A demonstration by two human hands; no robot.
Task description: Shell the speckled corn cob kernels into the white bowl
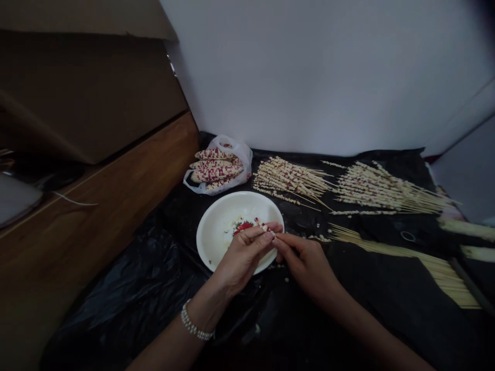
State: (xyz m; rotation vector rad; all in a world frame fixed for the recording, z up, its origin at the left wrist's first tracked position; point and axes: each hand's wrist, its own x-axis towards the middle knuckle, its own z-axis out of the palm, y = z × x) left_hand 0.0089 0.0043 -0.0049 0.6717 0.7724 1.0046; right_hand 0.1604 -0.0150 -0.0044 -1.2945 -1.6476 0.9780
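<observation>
Over the right part of a white bowl (209, 226), my left hand (247, 252) is closed around a short row of red-and-cream corn kernels on a skewer (264, 226). My right hand (305, 255) meets it there, thumb and forefinger pinched at the row's near end; whether a loose kernel is also in that pinch is hidden. The stick itself hardly shows between the fingers. Inside the bowl a red flower print and a few kernels can be seen.
Speckled corn cobs (216, 172) lie in a thin plastic bag (243, 149) behind the bowl. Finished kernel skewers form two piles, one (290, 178) nearer and one (371, 185) further right. Bare sticks (444, 273) lie at right, partly under dark cloth. Black plastic sheeting (154, 278) covers the surface.
</observation>
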